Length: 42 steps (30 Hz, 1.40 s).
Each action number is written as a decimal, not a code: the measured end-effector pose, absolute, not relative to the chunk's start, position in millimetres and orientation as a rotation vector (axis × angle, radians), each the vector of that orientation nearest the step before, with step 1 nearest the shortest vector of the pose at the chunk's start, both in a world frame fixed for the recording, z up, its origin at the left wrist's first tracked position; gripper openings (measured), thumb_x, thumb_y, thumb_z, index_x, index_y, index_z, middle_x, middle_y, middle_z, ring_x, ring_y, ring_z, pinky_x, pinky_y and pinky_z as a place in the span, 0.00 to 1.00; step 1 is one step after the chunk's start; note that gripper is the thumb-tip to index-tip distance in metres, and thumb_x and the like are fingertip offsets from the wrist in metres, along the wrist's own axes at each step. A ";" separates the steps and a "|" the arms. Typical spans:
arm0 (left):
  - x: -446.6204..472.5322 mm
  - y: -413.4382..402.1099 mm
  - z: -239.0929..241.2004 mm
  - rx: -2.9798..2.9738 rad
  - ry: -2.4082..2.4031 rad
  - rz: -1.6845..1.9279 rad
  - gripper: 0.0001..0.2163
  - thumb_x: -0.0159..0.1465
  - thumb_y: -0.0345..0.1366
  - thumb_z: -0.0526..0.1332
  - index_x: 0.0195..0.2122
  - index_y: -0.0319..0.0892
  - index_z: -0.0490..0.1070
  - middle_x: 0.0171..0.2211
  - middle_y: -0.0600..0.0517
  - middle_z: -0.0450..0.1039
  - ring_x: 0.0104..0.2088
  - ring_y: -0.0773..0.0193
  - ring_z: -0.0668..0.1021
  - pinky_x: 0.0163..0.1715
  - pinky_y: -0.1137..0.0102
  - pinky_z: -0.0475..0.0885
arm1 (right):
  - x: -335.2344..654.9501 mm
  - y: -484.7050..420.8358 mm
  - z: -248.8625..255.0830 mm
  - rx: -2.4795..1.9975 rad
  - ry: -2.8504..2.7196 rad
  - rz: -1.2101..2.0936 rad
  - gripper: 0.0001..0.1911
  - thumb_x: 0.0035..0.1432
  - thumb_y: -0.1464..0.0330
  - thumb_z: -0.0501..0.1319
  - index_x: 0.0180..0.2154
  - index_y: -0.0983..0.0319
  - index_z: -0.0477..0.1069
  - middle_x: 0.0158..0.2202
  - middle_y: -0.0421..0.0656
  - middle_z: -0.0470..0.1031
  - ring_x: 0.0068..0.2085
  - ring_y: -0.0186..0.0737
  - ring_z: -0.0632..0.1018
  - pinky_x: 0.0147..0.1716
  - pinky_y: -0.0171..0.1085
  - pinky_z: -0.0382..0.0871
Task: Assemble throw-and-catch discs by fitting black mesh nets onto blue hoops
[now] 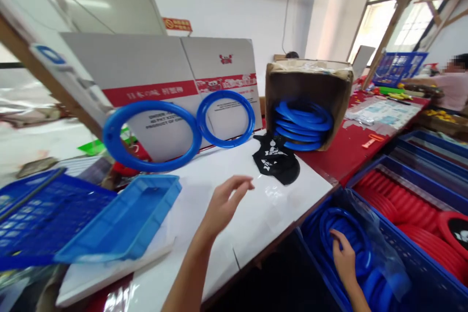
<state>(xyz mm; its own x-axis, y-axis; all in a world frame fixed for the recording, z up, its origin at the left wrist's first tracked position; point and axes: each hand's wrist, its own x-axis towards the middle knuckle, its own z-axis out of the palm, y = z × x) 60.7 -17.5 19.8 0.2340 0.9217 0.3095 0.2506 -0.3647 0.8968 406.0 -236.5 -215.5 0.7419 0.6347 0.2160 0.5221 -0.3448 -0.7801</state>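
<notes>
My left hand [224,200] hovers over the white tabletop [263,209] with its fingers loosely spread and nothing in it. Two blue plastic rings [151,135] [225,118] seem to hang in the air in front of a white carton [157,83], to the upper left of that hand. My right hand [343,256] reaches down into a blue crate [420,273] below the table edge and lies on a pile of blue rings [351,234] in clear plastic wrap. A black printed cloth piece [277,158] lies on the white top.
A brown cardboard box [309,78] on its side holds several stacked blue rings. A light blue tray [124,219] and a blue mesh basket [40,214] sit at the left. Red rings [402,204] fill a crate at the right. Another person [453,83] works at the far right.
</notes>
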 end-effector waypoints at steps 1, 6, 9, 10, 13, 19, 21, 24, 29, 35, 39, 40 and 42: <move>68.3 -1.6 25.2 1.765 1.062 1.172 0.16 0.70 0.50 0.61 0.44 0.44 0.79 0.36 0.50 0.79 0.36 0.59 0.79 0.40 0.64 0.77 | 402.5 -222.2 -187.1 -1.922 -0.896 0.117 0.22 0.63 0.56 0.50 0.43 0.56 0.80 0.46 0.51 0.83 0.51 0.62 0.83 0.60 0.60 0.76; 79.2 32.3 3.0 1.727 1.140 1.186 0.20 0.60 0.56 0.62 0.30 0.42 0.75 0.19 0.57 0.63 0.23 0.65 0.65 0.27 0.68 0.62 | 388.7 -128.0 -27.3 -1.464 -1.407 -0.277 0.13 0.68 0.62 0.55 0.46 0.52 0.78 0.47 0.49 0.82 0.51 0.54 0.83 0.57 0.55 0.78; 71.6 30.1 -15.2 1.606 1.212 1.317 0.20 0.63 0.56 0.58 0.32 0.43 0.72 0.19 0.58 0.58 0.23 0.66 0.62 0.25 0.69 0.58 | 390.7 -51.8 53.1 -1.345 -1.505 -0.531 0.16 0.69 0.63 0.55 0.51 0.63 0.75 0.52 0.55 0.79 0.56 0.53 0.78 0.61 0.57 0.73; 69.9 28.9 -17.7 1.583 1.228 1.347 0.20 0.63 0.56 0.58 0.32 0.43 0.72 0.19 0.59 0.58 0.23 0.66 0.62 0.26 0.69 0.59 | 389.0 -24.4 72.7 -1.365 -1.484 -0.571 0.18 0.71 0.64 0.52 0.51 0.67 0.74 0.52 0.58 0.78 0.57 0.52 0.76 0.63 0.57 0.70; 70.4 27.2 -18.3 1.603 1.238 1.336 0.16 0.61 0.52 0.61 0.29 0.43 0.72 0.18 0.58 0.60 0.23 0.65 0.64 0.28 0.68 0.59 | 358.9 54.0 103.2 -1.380 -1.593 -0.489 0.20 0.73 0.70 0.48 0.55 0.75 0.70 0.52 0.61 0.76 0.53 0.47 0.75 0.59 0.49 0.72; 77.7 19.4 -12.3 1.568 1.254 1.365 0.16 0.62 0.53 0.59 0.30 0.44 0.72 0.18 0.57 0.59 0.22 0.65 0.63 0.29 0.66 0.59 | 202.6 139.7 62.5 -1.257 -2.388 -0.195 0.27 0.61 0.79 0.60 0.62 0.65 0.71 0.57 0.55 0.78 0.54 0.50 0.78 0.58 0.46 0.72; 75.0 18.3 -9.3 1.507 1.294 1.436 0.19 0.66 0.56 0.52 0.35 0.45 0.69 0.19 0.58 0.57 0.22 0.64 0.62 0.27 0.67 0.59 | 153.5 151.1 42.9 -1.193 -2.545 -0.127 0.33 0.56 0.83 0.60 0.63 0.60 0.72 0.65 0.53 0.73 0.59 0.54 0.76 0.59 0.49 0.71; 66.3 24.5 -7.8 1.093 1.234 1.706 0.22 0.66 0.62 0.51 0.32 0.48 0.60 0.22 0.58 0.53 0.23 0.65 0.59 0.25 0.68 0.57 | 100.4 168.3 21.3 -1.194 -2.656 -0.021 0.35 0.63 0.79 0.57 0.70 0.58 0.63 0.75 0.51 0.58 0.65 0.57 0.71 0.60 0.51 0.70; 57.0 42.2 -14.1 0.750 1.242 1.784 0.28 0.63 0.69 0.54 0.28 0.48 0.54 0.23 0.58 0.51 0.22 0.67 0.56 0.22 0.70 0.55 | 60.7 195.4 -1.1 -1.314 -2.507 0.091 0.34 0.72 0.69 0.52 0.76 0.57 0.50 0.77 0.51 0.52 0.66 0.61 0.69 0.58 0.54 0.72; 67.9 49.8 -14.8 0.768 1.122 1.759 0.24 0.65 0.62 0.61 0.30 0.45 0.63 0.21 0.59 0.53 0.22 0.68 0.58 0.22 0.72 0.53 | 56.5 200.5 -3.9 -1.415 -2.409 0.207 0.30 0.69 0.67 0.57 0.70 0.61 0.60 0.69 0.62 0.59 0.58 0.64 0.75 0.56 0.57 0.69; 61.7 53.2 -17.2 0.781 1.135 1.774 0.21 0.65 0.58 0.64 0.30 0.44 0.65 0.21 0.59 0.56 0.22 0.68 0.61 0.23 0.73 0.56 | 65.3 195.2 5.8 -1.380 -2.280 0.446 0.24 0.66 0.70 0.63 0.62 0.65 0.68 0.67 0.63 0.61 0.57 0.61 0.75 0.60 0.58 0.62; 59.1 54.5 -18.3 0.770 1.135 1.781 0.20 0.65 0.56 0.64 0.30 0.44 0.66 0.21 0.59 0.56 0.22 0.69 0.61 0.23 0.73 0.56 | 68.9 193.0 10.5 -1.330 -2.238 0.518 0.23 0.66 0.71 0.63 0.60 0.64 0.68 0.67 0.60 0.62 0.57 0.59 0.75 0.61 0.56 0.61; 54.4 57.5 -20.0 0.748 1.129 1.783 0.19 0.65 0.55 0.64 0.30 0.44 0.67 0.21 0.60 0.56 0.22 0.69 0.61 0.23 0.74 0.56 | 77.7 185.5 25.8 -1.178 -2.124 0.689 0.18 0.65 0.71 0.65 0.56 0.62 0.70 0.63 0.53 0.68 0.55 0.51 0.74 0.60 0.49 0.62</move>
